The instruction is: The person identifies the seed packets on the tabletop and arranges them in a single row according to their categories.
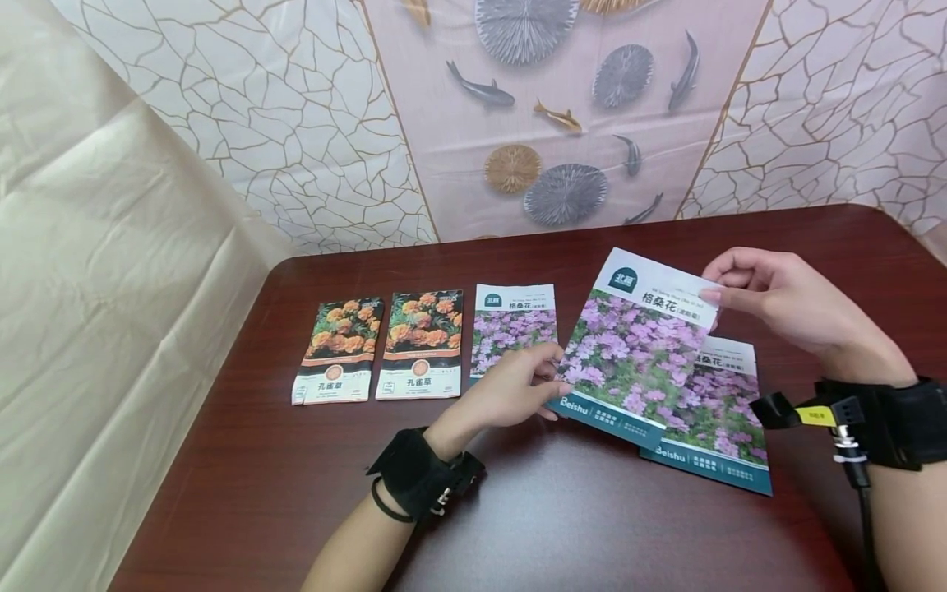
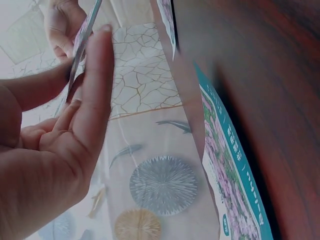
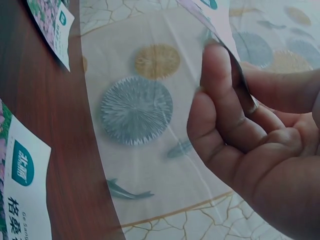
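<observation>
Both hands hold one seed packet (image 1: 636, 345) with pink-purple flowers, tilted above the table. My left hand (image 1: 521, 382) pinches its lower left corner between thumb and fingers. At the upper right corner, my right hand (image 1: 784, 296) pinches it the same way. In the right wrist view the held packet's edge runs between thumb and fingers of the right hand (image 3: 250, 115). A second purple-flower packet (image 1: 728, 411) lies on the table, partly hidden behind the held one. Another purple-flower packet (image 1: 514, 316) lies to the left, its lower part covered by the left hand.
Two orange-flower seed packets, a left one (image 1: 339, 349) and a right one (image 1: 422, 345), lie side by side on the dark red-brown table (image 1: 244, 477). A patterned cloth (image 1: 510, 115) hangs behind the table's back edge. Plain cream fabric (image 1: 96, 288) hangs at the left.
</observation>
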A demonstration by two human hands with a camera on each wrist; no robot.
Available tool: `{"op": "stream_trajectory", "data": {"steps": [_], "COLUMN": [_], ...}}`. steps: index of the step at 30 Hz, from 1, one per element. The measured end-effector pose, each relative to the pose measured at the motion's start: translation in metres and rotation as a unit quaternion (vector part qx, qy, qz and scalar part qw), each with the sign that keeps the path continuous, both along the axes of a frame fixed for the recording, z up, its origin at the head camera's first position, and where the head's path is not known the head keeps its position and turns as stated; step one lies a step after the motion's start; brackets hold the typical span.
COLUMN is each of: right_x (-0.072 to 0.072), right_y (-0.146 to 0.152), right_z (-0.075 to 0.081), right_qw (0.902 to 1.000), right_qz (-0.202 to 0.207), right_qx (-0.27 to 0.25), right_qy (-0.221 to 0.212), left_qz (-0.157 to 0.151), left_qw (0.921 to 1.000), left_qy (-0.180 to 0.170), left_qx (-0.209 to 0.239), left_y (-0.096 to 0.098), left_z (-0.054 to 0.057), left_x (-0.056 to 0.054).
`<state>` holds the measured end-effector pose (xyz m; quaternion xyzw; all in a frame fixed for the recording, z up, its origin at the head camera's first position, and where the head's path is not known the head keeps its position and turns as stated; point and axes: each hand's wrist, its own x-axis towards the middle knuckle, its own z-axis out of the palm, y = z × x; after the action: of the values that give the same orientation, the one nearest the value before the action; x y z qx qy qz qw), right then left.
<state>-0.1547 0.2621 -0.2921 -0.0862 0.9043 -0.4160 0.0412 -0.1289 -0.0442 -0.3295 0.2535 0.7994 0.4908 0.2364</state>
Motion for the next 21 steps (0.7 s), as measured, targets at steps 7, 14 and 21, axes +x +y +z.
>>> {"op": "stream_trajectory", "data": {"steps": [7,14,21], "right_x": [-0.004,-0.004,-0.004], "right_y": [-0.006,-0.012,-0.026], "right_z": [-0.004,-0.008,-0.013], "right_qw": [0.9992,0.9924,0.9868], "right_qz": [0.004,0.085,0.141], "right_qx": [-0.028,-0.049,-0.028], "right_qy": [-0.028,-0.074,-0.074], "left_qz": [0.046,0.109,0.135], "left_qw": [0.9969,0.9895,0.9844], "left_qy": [-0.032,-0.047,-0.062], "left_qx": [0.055,0.083,0.094], "left_y": [0.001,0.0,-0.001], "left_z": [-0.003,-0.002,-0.002], "left_x": [-0.003,-0.004,-0.007]}}
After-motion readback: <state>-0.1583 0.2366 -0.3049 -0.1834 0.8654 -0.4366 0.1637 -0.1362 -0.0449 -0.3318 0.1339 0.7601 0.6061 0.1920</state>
